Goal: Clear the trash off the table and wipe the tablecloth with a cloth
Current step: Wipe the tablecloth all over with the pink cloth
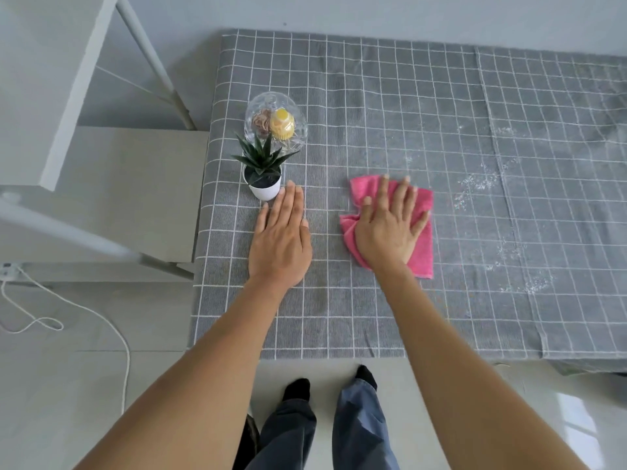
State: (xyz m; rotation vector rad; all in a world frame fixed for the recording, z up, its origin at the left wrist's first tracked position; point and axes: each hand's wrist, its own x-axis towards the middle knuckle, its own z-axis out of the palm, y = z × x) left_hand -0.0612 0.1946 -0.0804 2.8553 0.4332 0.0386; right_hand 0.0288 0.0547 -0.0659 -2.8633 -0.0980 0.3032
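Cloth, pink: flat on grey checked tablecloth, under right grip, fingers spread straight, pressing, nothing clasped. Left grip: flat on tablecloth, fingers straight, holding nothing. White potted plant: just beyond left grip's fingertips. White crumbs: right of the right grip.

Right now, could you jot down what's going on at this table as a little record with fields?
surface: grey checked tablecloth on the table
left hand: left hand flat on the tablecloth, fingers straight, beside the potted plant
right hand: right hand spread flat, pressing on the pink cloth
mess: white crumbs scattered to the right of the pink cloth
other items: glass dome behind the potted plant, covering a yellow cupcake
stage: wiping; white crumbs not yet cleared
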